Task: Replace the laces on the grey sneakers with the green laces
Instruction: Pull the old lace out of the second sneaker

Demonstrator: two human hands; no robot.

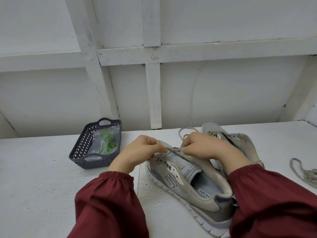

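Both the left hand (140, 150) and right hand (204, 146) pinched a flat grey lace (175, 148) over the mesh-tongued grey sneaker (187, 184); green laces (107, 141) lay bagged in a lattice plastic basket (82, 145).

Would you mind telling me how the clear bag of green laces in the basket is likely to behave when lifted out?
The bag looks thin and crinkled, so it will probably sag and flop. Holding only green laces, it is likely very light. Its glossy film may feel slippery.
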